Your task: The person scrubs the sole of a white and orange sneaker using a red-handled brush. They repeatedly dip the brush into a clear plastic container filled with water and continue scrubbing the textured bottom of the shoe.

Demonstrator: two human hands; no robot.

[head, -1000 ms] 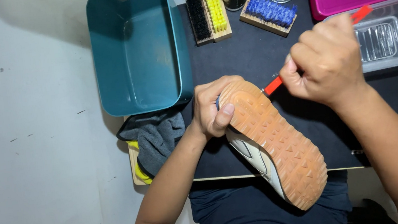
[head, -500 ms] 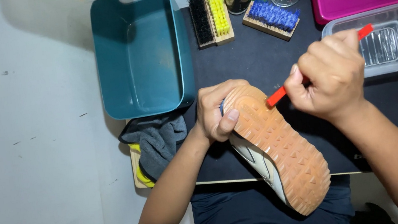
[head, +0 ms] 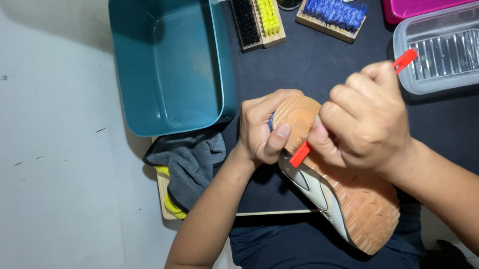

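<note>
Item: sneaker (head: 345, 200), tan sole up, at lower centre of the frame, over the near edge of the black tabletop (head: 317, 70). We see the left hand (head: 266, 128) with fingers wrapped round its toe; the right hand (head: 365, 119) with fingers closed on a red-handled tool (head: 406, 60), tip against the sole. Upper left: teal bin (head: 172, 57). Below it: grey cloth (head: 191, 164). Top: brushes (head: 258, 10). Right: clear container (head: 460, 46).

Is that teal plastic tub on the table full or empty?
Empty: the teal plastic tub shows only its bare inner floor and walls, apart from faint specks too small to identify.
</note>
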